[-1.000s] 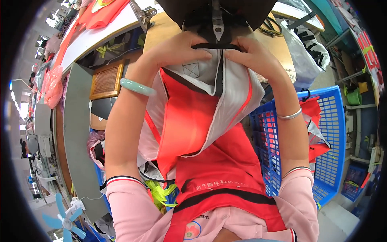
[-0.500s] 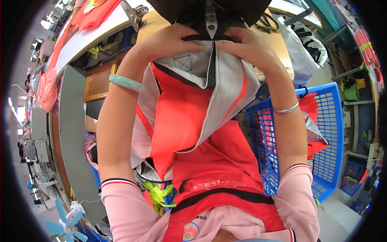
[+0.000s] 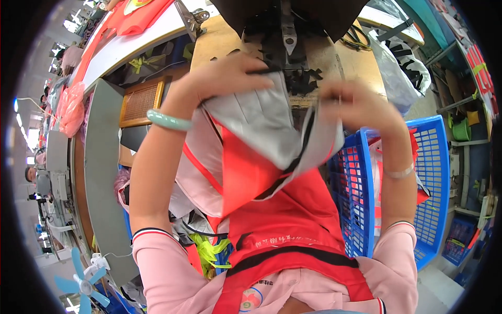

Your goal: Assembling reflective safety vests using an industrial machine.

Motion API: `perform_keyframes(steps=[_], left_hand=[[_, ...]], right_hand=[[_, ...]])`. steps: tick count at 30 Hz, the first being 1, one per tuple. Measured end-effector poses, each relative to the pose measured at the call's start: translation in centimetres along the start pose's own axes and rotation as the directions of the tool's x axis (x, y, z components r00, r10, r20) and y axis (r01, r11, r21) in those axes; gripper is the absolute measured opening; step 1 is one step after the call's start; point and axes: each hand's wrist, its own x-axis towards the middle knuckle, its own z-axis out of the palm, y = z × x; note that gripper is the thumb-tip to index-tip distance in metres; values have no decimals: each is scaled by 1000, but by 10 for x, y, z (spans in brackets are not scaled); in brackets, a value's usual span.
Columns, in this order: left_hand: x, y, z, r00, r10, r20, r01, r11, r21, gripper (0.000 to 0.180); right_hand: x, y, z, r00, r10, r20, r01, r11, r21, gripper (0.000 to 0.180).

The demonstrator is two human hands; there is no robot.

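1. Since half a second ago my two hands have drawn apart: they were close together at the top of the garment under the sewing machine, and now my right hand (image 3: 355,107) has slid off to the right, blurred with motion, while the grey cloth has been pulled down toward me.
2. Nearest to me, the red apron (image 3: 293,230) with its black band lies across my lap and chest, over my pink sleeves.
3. Above it hangs the red and grey garment (image 3: 251,157), held up between my hands in front of the desk (image 3: 219,42); its grey lining faces me and its red panel folds down the middle.
4. My left hand (image 3: 225,76), a pale green bangle (image 3: 168,120) on its wrist, has its fingers curled shut over the garment's upper left edge.
5. My right hand's fingers pinch the garment's upper right edge, a thin silver bracelet (image 3: 400,172) on that wrist.
6. Just right of my right forearm stands a blue plastic basket (image 3: 434,157) holding more red cloth.
7. Farther off, the dark sewing machine (image 3: 285,31) stands on the wooden desk just beyond my hands.
8. Far left, a small blue fan (image 3: 78,285) sits low, by a grey workbench (image 3: 102,172).
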Motion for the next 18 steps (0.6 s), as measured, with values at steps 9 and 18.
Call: perform_keyframes(steps=[9,18], left_hand=[[14,69,73,894,248,374,-191,964,-184,34],[-84,67,98,964,105,-245,-36,962,271,36]], right_hand=[[-16,-27,123,813,-582,5,285,390,-875,42],[-25,18,73,891,-395,-223,163,737,-656,21]])
